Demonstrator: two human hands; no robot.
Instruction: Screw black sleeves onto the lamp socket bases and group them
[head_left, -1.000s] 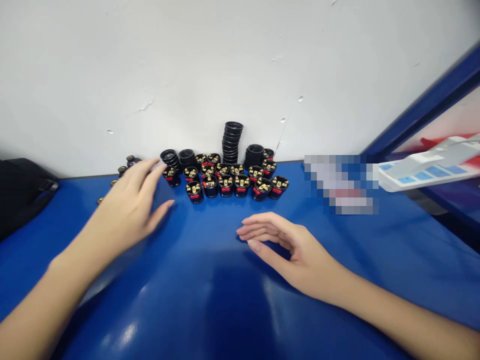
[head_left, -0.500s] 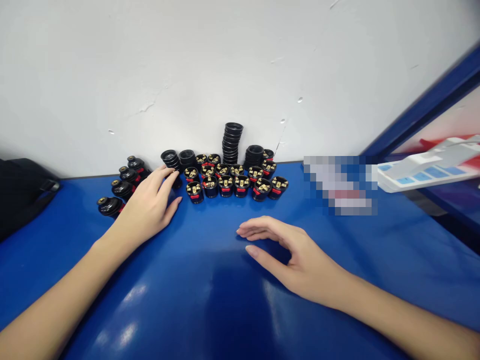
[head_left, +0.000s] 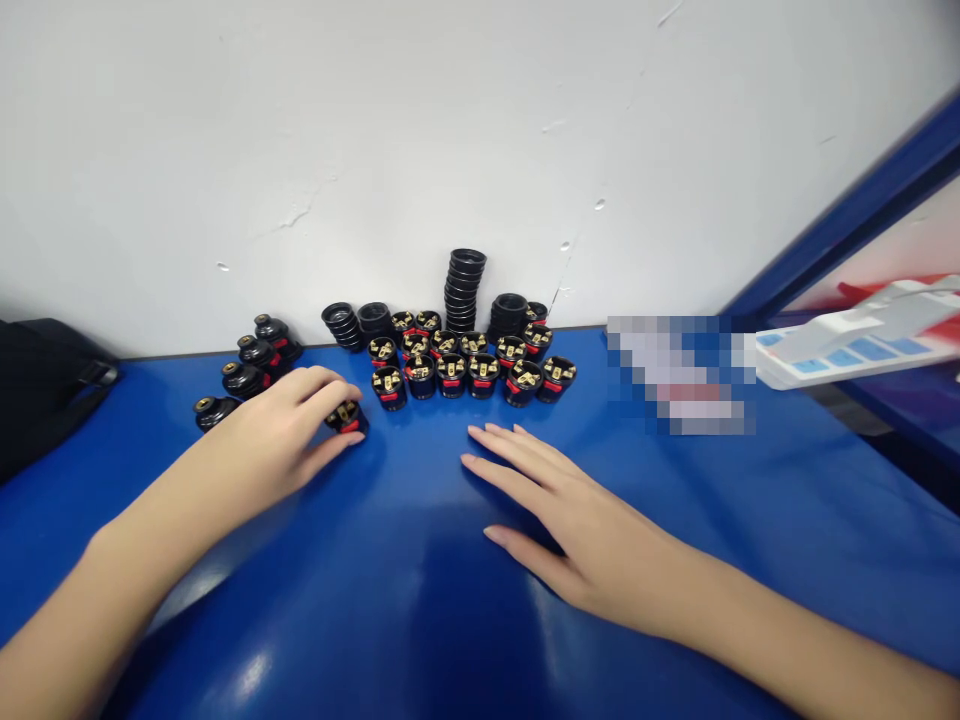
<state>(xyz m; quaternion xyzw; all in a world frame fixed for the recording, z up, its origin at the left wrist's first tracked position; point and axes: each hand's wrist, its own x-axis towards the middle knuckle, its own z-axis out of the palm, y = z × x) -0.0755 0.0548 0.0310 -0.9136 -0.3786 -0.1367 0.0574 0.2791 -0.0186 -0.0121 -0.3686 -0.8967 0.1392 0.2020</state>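
My left hand (head_left: pixel 281 430) is closed round a black lamp socket (head_left: pixel 346 416) with brass contacts on top and a red piece on its side. Part of that socket is hidden by the fingers. My right hand (head_left: pixel 570 510) hovers low over the blue table with fingers stretched out, holding nothing. Beyond both hands stand rows of similar lamp sockets (head_left: pixel 451 375), contacts facing up. To the left of my left hand, several lamp sockets with domed caps (head_left: pixel 241 378) form a slanting row; the nearest is partly covered by the hand.
Against the white wall (head_left: pixel 375 130) stand a tall stack of black rings (head_left: pixel 461 290) and shorter black stacks (head_left: pixel 509 315). A black bag (head_left: pixel 45 390) lies at the left. At the right are a pixelated item (head_left: pixel 682 375) and a white and blue object (head_left: pixel 847 345) by a blue frame.
My left hand has drawn back from the row toward me, bringing a lamp socket with it. My right hand's curved fingers have straightened and spread.
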